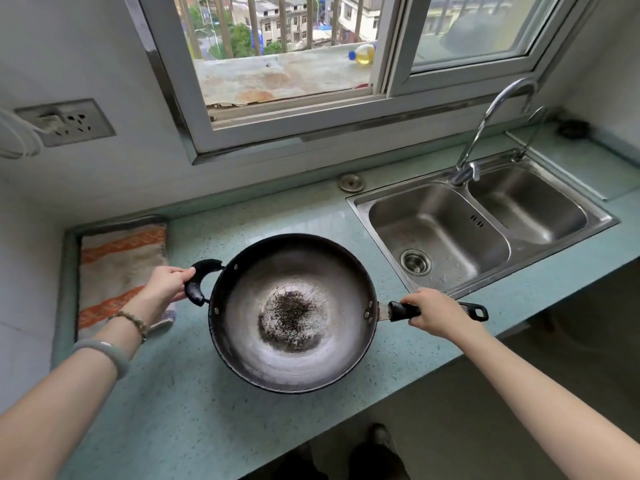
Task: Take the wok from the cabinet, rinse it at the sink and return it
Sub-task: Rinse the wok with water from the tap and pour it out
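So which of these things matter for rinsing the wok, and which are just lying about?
Part of the job: wok, gripped by the left hand and right hand; sink; tap.
Just lying about: striped towel; bottle on the window ledge; wall socket.

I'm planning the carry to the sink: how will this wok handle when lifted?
Probably heavy and rigid: the wok is wide dark metal, gripped by left hand and right hand on opposite handles. Its rounded bowl may rock on the countertop.
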The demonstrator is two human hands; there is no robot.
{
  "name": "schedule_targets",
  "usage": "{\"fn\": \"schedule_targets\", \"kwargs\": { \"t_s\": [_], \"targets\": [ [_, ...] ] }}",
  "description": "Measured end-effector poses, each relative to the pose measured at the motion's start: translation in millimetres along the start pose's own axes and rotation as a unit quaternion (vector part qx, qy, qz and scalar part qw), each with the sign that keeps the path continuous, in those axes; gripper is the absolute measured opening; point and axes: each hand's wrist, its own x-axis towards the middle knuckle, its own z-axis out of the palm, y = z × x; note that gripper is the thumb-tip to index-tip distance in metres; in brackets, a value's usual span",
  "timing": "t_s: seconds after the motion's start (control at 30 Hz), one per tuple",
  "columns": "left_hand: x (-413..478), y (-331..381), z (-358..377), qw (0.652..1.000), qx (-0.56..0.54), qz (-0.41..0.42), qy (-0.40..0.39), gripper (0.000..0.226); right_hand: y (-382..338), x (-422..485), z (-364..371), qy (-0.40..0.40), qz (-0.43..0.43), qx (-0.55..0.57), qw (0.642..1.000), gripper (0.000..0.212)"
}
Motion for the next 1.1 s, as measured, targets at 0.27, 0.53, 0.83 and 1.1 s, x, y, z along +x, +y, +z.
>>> {"fn": "schedule_targets", "kwargs": {
  "t_s": [0.27,0.53,0.83,1.1],
  "targets": [
    [-14.4,69.4,44.3,0.998,-0.017,0.049,-0.046,0.021,60.8,-31.2,-47.0,0.064,0.022,0.01,0.998,0.027],
    [-52.3,127.3,166.1,0.995,-0.014,0.052,-0.085,0.014,184.3,-76.2,-79.8,0.084,0.056,0.036,0.994,0.042],
    [-127.9,174.4,344.5,0.99,-0.02,0.071,-0.119,0.011,363.8,-125.3,-112.5,0.087,0.081,-0.001,0.993,0.037],
    [-164.4,209.3,461.3,0.99,-0.065,0.093,-0.087,0.017,481.3,-133.6,-136.9,0.112,0.107,-0.006,0.988,0.046]
  ]
}}
